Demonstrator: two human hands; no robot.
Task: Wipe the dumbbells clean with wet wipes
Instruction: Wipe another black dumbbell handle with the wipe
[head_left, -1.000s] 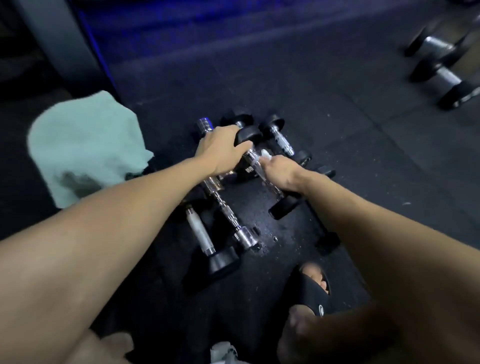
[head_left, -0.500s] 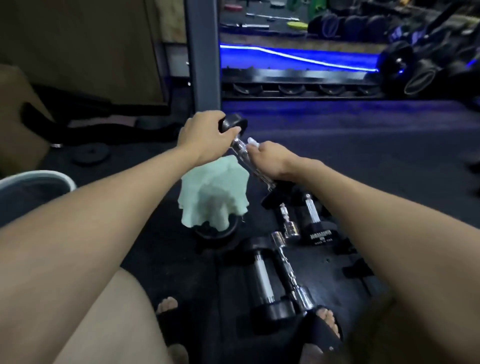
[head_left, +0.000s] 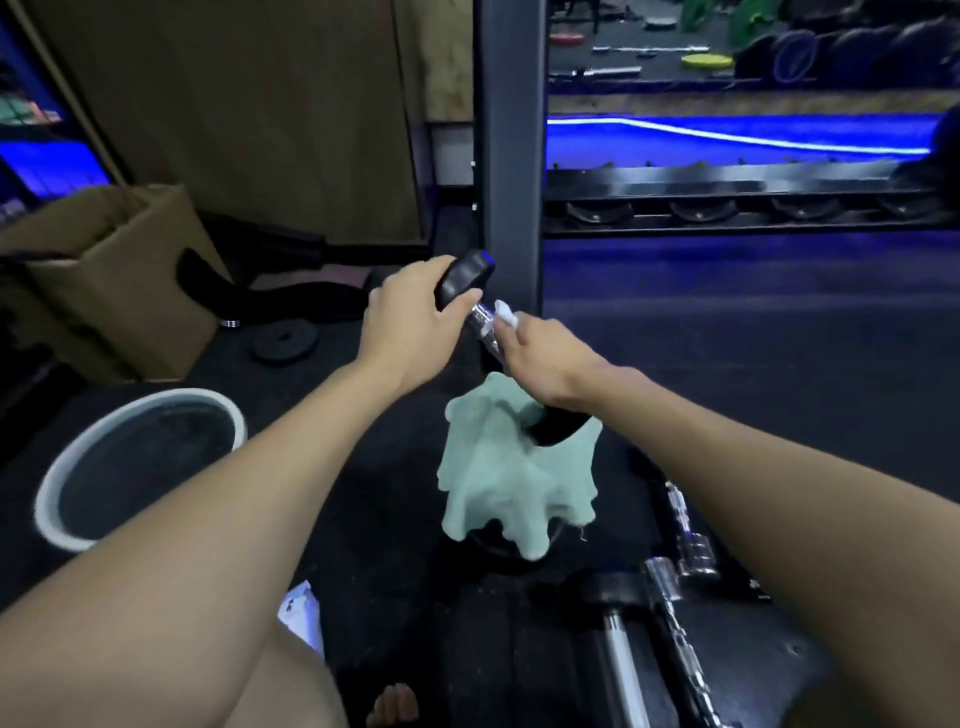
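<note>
A small dumbbell with black ends and a chrome handle is held in the air in front of me. My left hand grips its upper black end. My right hand is wrapped round the chrome handle with a white wet wipe showing above the fingers. The dumbbell's lower black end pokes out under my right wrist. Several other dumbbells lie on the black floor at the lower right, partly hidden by my right forearm.
A pale green towel is draped over something round on the floor below the hands. A white-rimmed bucket stands at the left, a cardboard box behind it. A grey upright post and a rack are ahead.
The dumbbell has been lifted off the floor pile and raised in front of me, both hands keeping their hold. The view has tilted up, bringing bucket, box and rack into sight.
</note>
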